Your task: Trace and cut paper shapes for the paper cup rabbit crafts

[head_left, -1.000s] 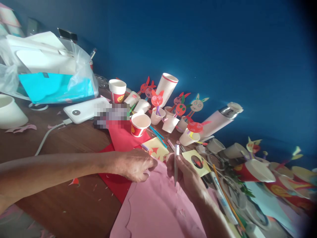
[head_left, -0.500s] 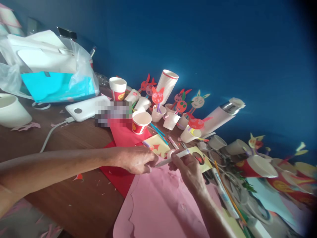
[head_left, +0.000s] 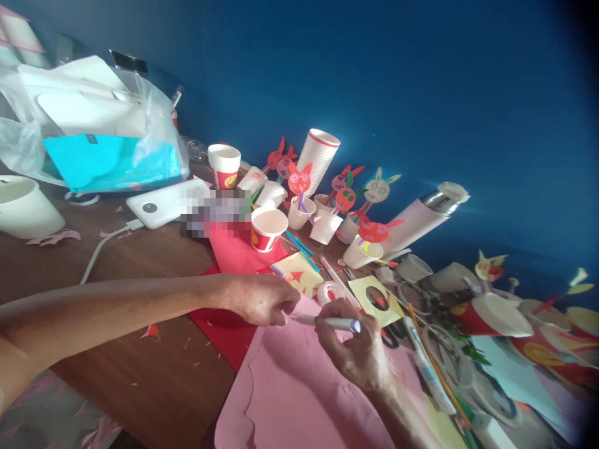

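Observation:
My right hand (head_left: 353, 352) grips a white marker pen (head_left: 337, 323) with a purple end, held nearly level. The pen's other end points left at the fingertips of my left hand (head_left: 266, 300). Those fingers are curled and pressed together; whatever they pinch is hidden. Both hands are over the upper part of a pink paper sheet (head_left: 290, 393) with a wavy cut line along its left side. Red paper (head_left: 224, 333) lies partly under my left hand. Just beyond the hands are a white tape roll (head_left: 330, 292) and a cream card with a dark round hole (head_left: 377, 298).
Paper cups with red and pale rabbit faces (head_left: 299, 181) stand along the blue wall, near a stack of cups (head_left: 321, 156) and a leaning thermos (head_left: 421, 221). A white power bank (head_left: 161, 204) with its cable lies left. More cups and cables crowd the right.
My right hand has turned and come slightly lower, swinging the marker so its purple end now points right and down. My left hand stays in nearly the same place, fingers curled.

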The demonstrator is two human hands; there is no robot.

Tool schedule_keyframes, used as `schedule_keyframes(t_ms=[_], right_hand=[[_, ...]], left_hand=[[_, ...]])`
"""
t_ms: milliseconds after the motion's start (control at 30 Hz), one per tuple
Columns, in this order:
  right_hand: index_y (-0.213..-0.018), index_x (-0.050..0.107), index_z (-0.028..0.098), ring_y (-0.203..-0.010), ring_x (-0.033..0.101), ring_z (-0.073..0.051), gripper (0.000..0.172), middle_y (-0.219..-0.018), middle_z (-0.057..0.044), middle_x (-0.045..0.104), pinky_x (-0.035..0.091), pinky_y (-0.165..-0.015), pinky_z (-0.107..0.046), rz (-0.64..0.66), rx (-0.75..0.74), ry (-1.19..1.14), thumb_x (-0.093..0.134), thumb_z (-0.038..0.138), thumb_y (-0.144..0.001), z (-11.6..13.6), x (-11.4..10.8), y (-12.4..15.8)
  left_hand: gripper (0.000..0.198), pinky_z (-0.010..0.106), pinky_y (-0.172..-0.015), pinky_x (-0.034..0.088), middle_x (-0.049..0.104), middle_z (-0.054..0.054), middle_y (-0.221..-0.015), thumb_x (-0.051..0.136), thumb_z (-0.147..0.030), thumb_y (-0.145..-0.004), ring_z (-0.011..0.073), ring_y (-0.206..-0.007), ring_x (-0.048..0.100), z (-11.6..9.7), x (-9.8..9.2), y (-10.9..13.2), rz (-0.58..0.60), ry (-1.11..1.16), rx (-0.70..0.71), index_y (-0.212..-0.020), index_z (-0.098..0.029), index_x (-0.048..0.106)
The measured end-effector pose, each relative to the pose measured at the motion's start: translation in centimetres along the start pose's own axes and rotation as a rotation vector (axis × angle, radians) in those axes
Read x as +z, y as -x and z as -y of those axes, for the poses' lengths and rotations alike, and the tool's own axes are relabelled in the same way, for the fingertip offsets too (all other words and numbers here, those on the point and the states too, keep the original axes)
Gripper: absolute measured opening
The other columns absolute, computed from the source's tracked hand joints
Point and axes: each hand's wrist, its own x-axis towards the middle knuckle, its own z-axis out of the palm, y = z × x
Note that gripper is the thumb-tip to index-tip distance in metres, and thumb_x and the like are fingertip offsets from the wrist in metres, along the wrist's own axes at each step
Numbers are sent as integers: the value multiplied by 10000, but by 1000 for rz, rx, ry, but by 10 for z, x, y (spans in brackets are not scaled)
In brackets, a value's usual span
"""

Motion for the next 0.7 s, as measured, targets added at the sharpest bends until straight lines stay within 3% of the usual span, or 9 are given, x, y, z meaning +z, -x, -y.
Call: schedule_keyframes(t_ms=[133, 200, 700], right_hand=[[-741, 494, 210, -432, 447, -108, 84, -527, 39, 515, 329, -443, -248, -5, -354, 161, 536, 152, -785, -5, 5, 6], [-765, 487, 215, -445, 438, -116, 95, -527, 43, 498, 306, -453, -259, -29, -447, 218, 534, 135, -781, -7, 8, 7], [-741, 492, 209, -473, 427, -136, 104, -546, 12, 528, 300, -457, -271, 48, -571, 237, 511, 115, -780, -5, 8, 6]], left_hand=[[110, 227, -521, 304, 492, -35, -688, 524, -162, -705, 109, -631, 442, 3, 0, -1, 1, 8, 46, -706, -189, 416], [120, 226, -522, 304, 488, -34, -690, 524, -148, -697, 108, -635, 441, 4, 1, -2, -16, -3, 65, -702, -189, 411], [80, 230, -506, 320, 517, -15, -698, 514, -140, -665, 117, -614, 458, 3, 2, -4, -16, -66, 47, -706, -185, 461]])
